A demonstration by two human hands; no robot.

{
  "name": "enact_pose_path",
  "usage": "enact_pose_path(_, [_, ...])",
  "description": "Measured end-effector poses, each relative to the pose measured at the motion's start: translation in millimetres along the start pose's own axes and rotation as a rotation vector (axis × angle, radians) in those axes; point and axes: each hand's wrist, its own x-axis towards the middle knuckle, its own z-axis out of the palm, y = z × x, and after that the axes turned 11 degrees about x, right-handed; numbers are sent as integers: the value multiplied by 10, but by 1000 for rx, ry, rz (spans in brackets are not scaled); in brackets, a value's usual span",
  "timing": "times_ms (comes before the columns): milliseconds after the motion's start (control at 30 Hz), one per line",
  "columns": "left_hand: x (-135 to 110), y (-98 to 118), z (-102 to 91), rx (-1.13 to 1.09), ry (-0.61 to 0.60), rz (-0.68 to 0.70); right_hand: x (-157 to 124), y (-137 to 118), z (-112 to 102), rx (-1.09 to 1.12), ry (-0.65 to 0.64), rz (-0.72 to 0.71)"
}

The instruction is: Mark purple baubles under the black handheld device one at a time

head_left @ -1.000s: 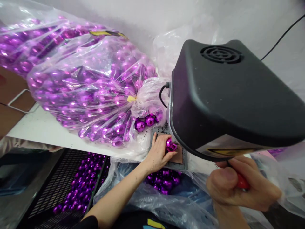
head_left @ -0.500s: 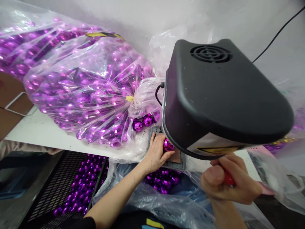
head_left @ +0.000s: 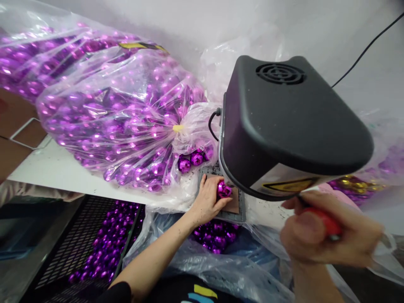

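Reaching forward, the left hand (head_left: 206, 198) grips a shiny purple faceted ball (head_left: 224, 190) left of the rounded black machine housing (head_left: 293, 126), below which the right hand (head_left: 345, 240) wraps its fingers round a red handle (head_left: 330, 221).

The right fingers (head_left: 339, 203) look blurred, the black basket (head_left: 66, 242) cropped below.

Big clear bag (head_left: 104, 113) of faceted purple balls lying on white bench (head_left: 59, 168), neck gathered by yellow tie (head_left: 178, 128). Yellow-and-black strip (head_left: 140, 45) across its upper part. Brown box (head_left: 17, 115) at left, white wire loop (head_left: 19, 139) against it. Black mesh crate (head_left: 63, 248) below bench, purple balls (head_left: 107, 244) inside. Blue object (head_left: 14, 248) farther left, indistinct. Pale wall (head_left: 170, 21) behind. At right, pink item (head_left: 339, 193) beside purple-and-gold pieces (head_left: 356, 188), blurred.
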Motion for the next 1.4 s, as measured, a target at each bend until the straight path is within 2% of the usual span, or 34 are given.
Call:
enact_pose_path(100, [-104, 19, -27, -83, 103, -16, 420, -100, 70, -101, 238, -84])
enact_pose_path(167, [-270, 76, -87, -130, 150, -17, 599, -125, 141, -148, 260, -116])
enact_pose_path(233, [-476, 160, -161, -99, 106, 2, 665, -118, 188, -130, 237, -126])
enact_pose_path(300, [-634, 233, -234, -13, 12, 25, 654, -90, 203, -82, 223, -125])
enact_pose_path(367, [-664, 241, -317, 52, -43, 57, 619, -62, 195, -46, 234, -127])
enact_pose_path(433, [-539, 150, -430, 104, -7, 93, 598, -52, 177, -58, 232, -108])
enact_pose_path(500, [-296, -29, -565, 233, 107, 59, 601, -63, 158, -104, 222, -77])
enact_pose_path(567, [-14, -239, -686, 497, 240, -147, 624, -88, 147, -135, 216, -79])
enact_pose_path(600, [114, -336, -730, 628, 218, -253, 642, -101, 145, -141, 217, -95])
enact_pose_path(667, [305, -485, -779, 799, 118, -368, 689, -116, 152, -143, 206, -126])
enact_pose_path(767, [400, -579, -819, 837, -7, -373, 791, -94, 190, -164, 176, -114])
enact_pose_path(833, [367, -569, -881, 742, 11, -338, 876, -44, 231, -152, 171, -56])
enact_pose_path(900, [294, -513, -976, 512, 107, -297, 957, 22, 278, -127, 170, 17])
enact_pose_path(967, [201, -421, -1057, 102, 202, -305, 1015, 83, 317, -105, 184, 57])
enact_pose_path(1000, [152, -367, -1074, -150, 210, -327, 1031, 105, 332, -97, 193, 61])
enact_pose_path(1100, [20, -216, -985, -848, 64, -431, 1038, 121, 353, -97, 200, 81])
enact_pose_path(1167, [-34, -150, -827, -1100, -55, -490, 1028, 103, 352, -104, 185, 101])
enact_pose_path(1267, [-54, -112, -554, -1127, -84, -532, 1028, 72, 343, -92, 179, 105])
enact_pose_path(1400, [-35, -104, -285, -832, 19, -475, 1048, 50, 334, -68, 167, 99])
